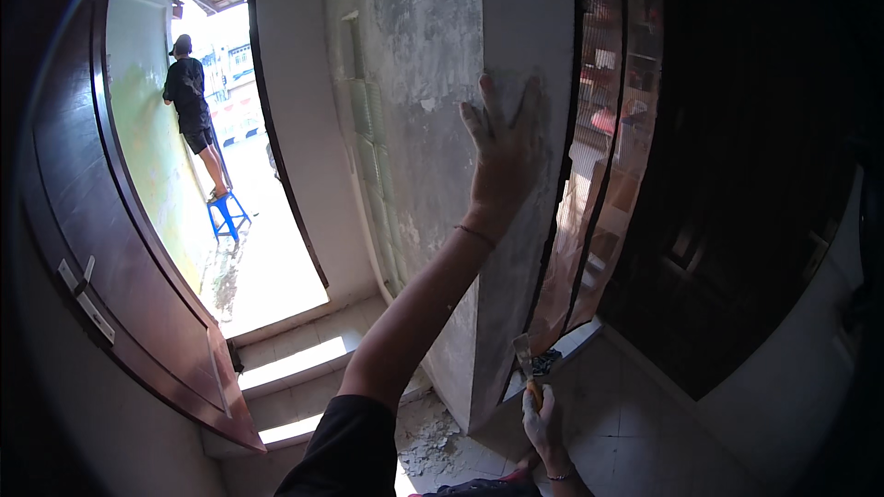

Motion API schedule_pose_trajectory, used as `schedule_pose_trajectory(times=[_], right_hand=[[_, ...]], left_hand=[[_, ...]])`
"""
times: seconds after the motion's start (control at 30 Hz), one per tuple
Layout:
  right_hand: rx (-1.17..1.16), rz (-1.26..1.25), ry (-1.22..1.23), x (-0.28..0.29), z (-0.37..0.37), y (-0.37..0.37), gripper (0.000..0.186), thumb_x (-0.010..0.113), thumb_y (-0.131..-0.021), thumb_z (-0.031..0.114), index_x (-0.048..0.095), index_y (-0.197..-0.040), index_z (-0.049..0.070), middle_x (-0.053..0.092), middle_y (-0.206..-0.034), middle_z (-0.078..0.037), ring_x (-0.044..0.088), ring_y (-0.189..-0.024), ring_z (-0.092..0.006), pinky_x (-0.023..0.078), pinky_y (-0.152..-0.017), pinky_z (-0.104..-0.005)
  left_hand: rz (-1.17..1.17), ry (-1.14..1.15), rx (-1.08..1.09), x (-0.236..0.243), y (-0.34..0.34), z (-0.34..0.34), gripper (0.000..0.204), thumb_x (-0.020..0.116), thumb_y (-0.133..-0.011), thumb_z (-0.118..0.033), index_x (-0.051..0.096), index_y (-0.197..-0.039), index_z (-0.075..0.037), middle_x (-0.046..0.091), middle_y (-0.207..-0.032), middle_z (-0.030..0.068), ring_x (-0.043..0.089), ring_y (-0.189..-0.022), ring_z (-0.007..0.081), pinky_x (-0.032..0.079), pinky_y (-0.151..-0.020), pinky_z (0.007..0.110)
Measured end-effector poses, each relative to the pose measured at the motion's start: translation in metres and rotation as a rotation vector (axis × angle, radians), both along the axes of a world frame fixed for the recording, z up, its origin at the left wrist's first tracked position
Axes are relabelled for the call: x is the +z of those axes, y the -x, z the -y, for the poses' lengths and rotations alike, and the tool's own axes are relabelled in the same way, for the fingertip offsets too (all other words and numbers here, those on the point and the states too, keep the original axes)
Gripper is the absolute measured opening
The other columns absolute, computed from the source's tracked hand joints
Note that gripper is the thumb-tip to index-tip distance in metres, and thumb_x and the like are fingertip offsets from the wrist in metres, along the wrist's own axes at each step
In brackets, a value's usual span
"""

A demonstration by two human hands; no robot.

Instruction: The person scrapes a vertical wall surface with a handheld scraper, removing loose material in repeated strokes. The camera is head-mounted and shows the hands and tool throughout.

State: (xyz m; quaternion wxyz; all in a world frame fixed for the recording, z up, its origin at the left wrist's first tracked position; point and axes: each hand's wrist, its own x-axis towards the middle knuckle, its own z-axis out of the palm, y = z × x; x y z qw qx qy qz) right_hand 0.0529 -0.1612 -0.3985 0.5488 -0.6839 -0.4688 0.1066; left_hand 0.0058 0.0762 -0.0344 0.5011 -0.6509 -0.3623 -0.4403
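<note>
My left hand (506,143) reaches up with its fingers spread against the grey wall column (442,28), close to its vertical corner. A thin band circles that wrist. Lower down, my right hand (543,419) is closed around the orange-brown handle of a scraper (524,352). Its flat metal blade points up, near the foot of the column. The scraper's blade appears apart from the wall, though I cannot tell for certain. Patchy, scraped paint covers the column's left face, and the narrower face under my palm is smoother grey.
Paint flakes (428,433) litter the floor at the column's base. Steps (304,364) lead up to a bright doorway beside a brown door (120,212). Outside, a person (189,97) stands on a blue stool (227,214) facing a wall. A sheer curtain (599,156) hangs right.
</note>
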Motion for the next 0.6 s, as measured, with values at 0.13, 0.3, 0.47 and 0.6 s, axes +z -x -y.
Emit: schedule_pose_trajectory(times=[0.13, 0.3, 0.47, 0.6], right_hand=[[0.026, -0.056, 0.095, 0.001, 0.002, 0.004, 0.024, 0.06, -0.101, 0.023, 0.053, -0.093, 0.002, 0.055, -0.065, -0.008, 0.058, -0.054, -0.0204, 0.043, -0.051, -0.0371], [0.045, -0.028, 0.033, -0.001, -0.001, 0.006, 0.022, 0.058, -0.102, 0.022, 0.053, -0.092, 0.004, 0.054, -0.064, -0.006, 0.057, -0.052, -0.0173, 0.043, -0.049, -0.0349], [0.07, -0.085, 0.041, -0.003, -0.004, 0.004, 0.02, 0.055, -0.104, 0.022, 0.054, -0.095, 0.005, 0.053, -0.065, -0.001, 0.055, -0.052, -0.0117, 0.043, -0.047, -0.0307], [0.062, -0.176, 0.043, 0.005, 0.0, 0.004, 0.018, 0.055, -0.104, 0.021, 0.054, -0.101, 0.003, 0.053, -0.069, 0.0, 0.054, -0.052, -0.0098, 0.044, -0.047, -0.029]], left_hand=[[-0.004, 0.019, 0.005, -0.003, 0.0, -0.001, 0.061, 0.05, -0.1, -0.041, 0.041, -0.154, -0.015, 0.028, -0.164, 0.0025, 0.022, -0.144, 0.0592, 0.031, -0.109, 0.072], [-0.015, 0.021, -0.023, -0.008, 0.0, -0.001, 0.062, 0.049, -0.1, -0.042, 0.04, -0.154, -0.014, 0.027, -0.164, 0.0047, 0.024, -0.146, 0.054, 0.032, -0.108, 0.073], [-0.022, -0.007, -0.032, -0.012, 0.0, -0.002, 0.062, 0.05, -0.099, -0.042, 0.043, -0.153, -0.013, 0.024, -0.165, 0.0096, 0.024, -0.148, 0.0498, 0.032, -0.106, 0.076], [-0.044, 0.011, -0.034, -0.015, 0.0, -0.002, 0.062, 0.05, -0.098, -0.042, 0.044, -0.153, -0.014, 0.024, -0.166, 0.0083, 0.022, -0.15, 0.0481, 0.032, -0.105, 0.077]])
